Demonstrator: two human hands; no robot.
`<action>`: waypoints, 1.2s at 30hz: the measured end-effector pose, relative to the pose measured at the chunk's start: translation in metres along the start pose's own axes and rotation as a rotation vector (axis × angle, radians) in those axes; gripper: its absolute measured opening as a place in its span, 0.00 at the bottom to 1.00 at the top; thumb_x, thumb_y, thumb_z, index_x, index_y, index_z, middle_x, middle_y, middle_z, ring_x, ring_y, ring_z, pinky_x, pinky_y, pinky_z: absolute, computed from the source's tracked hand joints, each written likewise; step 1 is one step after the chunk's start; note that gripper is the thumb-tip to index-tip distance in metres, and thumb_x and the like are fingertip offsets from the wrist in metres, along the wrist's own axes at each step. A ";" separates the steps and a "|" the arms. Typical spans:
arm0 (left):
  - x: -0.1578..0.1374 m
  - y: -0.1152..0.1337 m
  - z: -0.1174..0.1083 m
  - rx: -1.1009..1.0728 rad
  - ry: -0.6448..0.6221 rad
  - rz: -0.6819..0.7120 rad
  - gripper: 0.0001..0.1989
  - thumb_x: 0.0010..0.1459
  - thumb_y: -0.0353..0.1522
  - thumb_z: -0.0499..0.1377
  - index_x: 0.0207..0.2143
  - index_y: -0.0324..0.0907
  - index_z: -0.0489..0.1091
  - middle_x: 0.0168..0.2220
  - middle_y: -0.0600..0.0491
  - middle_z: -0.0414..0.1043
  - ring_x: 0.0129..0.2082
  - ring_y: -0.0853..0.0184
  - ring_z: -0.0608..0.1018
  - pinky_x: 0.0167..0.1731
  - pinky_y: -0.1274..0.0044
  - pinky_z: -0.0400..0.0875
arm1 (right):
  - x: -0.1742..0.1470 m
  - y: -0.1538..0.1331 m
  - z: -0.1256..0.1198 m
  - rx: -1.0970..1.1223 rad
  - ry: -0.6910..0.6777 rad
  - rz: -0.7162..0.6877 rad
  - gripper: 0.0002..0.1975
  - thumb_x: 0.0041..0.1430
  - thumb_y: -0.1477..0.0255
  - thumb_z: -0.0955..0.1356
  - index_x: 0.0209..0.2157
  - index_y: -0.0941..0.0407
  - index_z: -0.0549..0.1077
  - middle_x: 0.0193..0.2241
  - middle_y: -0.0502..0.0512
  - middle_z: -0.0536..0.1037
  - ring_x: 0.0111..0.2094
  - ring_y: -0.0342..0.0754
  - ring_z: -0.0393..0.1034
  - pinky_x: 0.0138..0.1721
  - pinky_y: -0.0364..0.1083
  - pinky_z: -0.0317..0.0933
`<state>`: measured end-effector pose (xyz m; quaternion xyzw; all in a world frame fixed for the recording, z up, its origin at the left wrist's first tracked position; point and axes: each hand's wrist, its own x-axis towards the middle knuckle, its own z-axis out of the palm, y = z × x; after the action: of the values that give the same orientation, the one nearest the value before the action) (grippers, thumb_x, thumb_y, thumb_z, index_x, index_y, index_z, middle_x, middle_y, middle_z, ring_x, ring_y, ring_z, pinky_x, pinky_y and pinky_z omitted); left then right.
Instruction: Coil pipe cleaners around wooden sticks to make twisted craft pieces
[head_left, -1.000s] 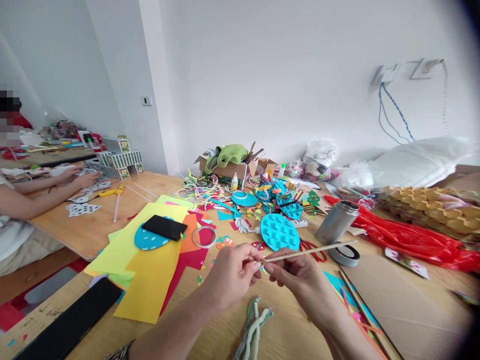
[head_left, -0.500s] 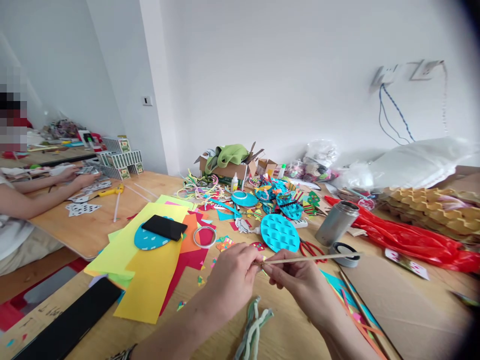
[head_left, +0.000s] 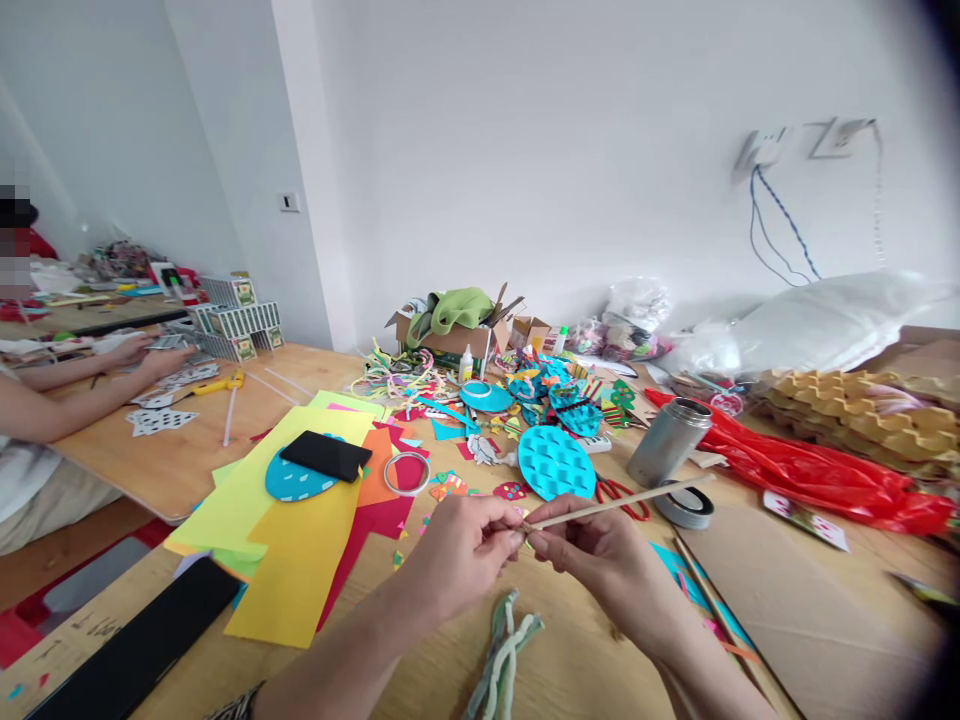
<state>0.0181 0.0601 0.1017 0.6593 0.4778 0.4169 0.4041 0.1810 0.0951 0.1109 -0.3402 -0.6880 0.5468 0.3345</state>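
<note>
My left hand [head_left: 469, 545] pinches the near end of a thin pale stick [head_left: 630, 498]. Close beside it, my right hand [head_left: 592, 560] has its thumb and fingers closed at the same end, while the stick's far part slants up to the right over its knuckles. Something small and brownish at the fingertips is too small to make out. Below the hands, green and white twisted cords [head_left: 504, 660] lie on the wooden table [head_left: 420, 670]. Just beyond the hands rests a blue round piece with dimples [head_left: 556, 463], with red-handled scissors [head_left: 622, 495] beside it.
A steel flask [head_left: 670, 442] and its lid [head_left: 684, 505] stand at right, near cardboard [head_left: 810, 610] and a red plastic bag [head_left: 810, 470]. Coloured paper [head_left: 285, 580] and a black phone [head_left: 326, 455] lie left. At far left, a person's hands [head_left: 161, 360] hold cards.
The stick's far end has tilted upward, and my hands stay together at its near end. The view has shifted slightly.
</note>
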 end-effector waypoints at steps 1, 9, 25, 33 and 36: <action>0.000 0.001 -0.002 -0.082 -0.042 -0.042 0.08 0.54 0.29 0.52 0.25 0.38 0.68 0.20 0.57 0.64 0.20 0.74 0.68 0.20 0.82 0.63 | -0.001 -0.002 0.000 0.010 -0.022 -0.012 0.10 0.52 0.64 0.69 0.30 0.57 0.73 0.22 0.50 0.72 0.24 0.43 0.64 0.25 0.41 0.55; 0.002 -0.004 -0.010 -0.471 -0.288 -0.260 0.10 0.53 0.34 0.55 0.26 0.35 0.66 0.19 0.55 0.66 0.14 0.76 0.67 0.15 0.83 0.64 | -0.002 0.001 -0.002 -0.024 -0.052 -0.054 0.10 0.53 0.65 0.69 0.26 0.58 0.72 0.21 0.50 0.71 0.23 0.41 0.61 0.23 0.40 0.54; -0.006 0.003 0.006 0.445 0.196 0.196 0.12 0.56 0.24 0.49 0.38 0.41 0.70 0.30 0.51 0.74 0.29 0.68 0.74 0.29 0.79 0.64 | 0.003 0.013 -0.007 0.116 0.045 0.065 0.11 0.48 0.66 0.72 0.30 0.58 0.75 0.22 0.50 0.74 0.24 0.42 0.64 0.25 0.40 0.57; -0.003 0.005 0.007 0.083 0.037 -0.035 0.10 0.58 0.30 0.47 0.32 0.39 0.68 0.23 0.54 0.69 0.19 0.74 0.69 0.19 0.83 0.62 | 0.001 0.011 -0.004 0.031 0.082 0.011 0.13 0.49 0.63 0.71 0.31 0.59 0.73 0.21 0.50 0.71 0.22 0.41 0.60 0.22 0.40 0.54; -0.001 0.004 0.002 -0.189 -0.074 -0.181 0.10 0.57 0.33 0.49 0.30 0.38 0.66 0.20 0.58 0.64 0.14 0.77 0.63 0.12 0.86 0.58 | -0.001 0.004 -0.005 0.001 0.040 -0.023 0.11 0.50 0.64 0.70 0.29 0.58 0.74 0.23 0.50 0.72 0.23 0.41 0.61 0.24 0.40 0.55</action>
<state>0.0212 0.0581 0.1048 0.5873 0.4789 0.3973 0.5176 0.1859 0.0976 0.1074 -0.3428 -0.6847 0.5365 0.3547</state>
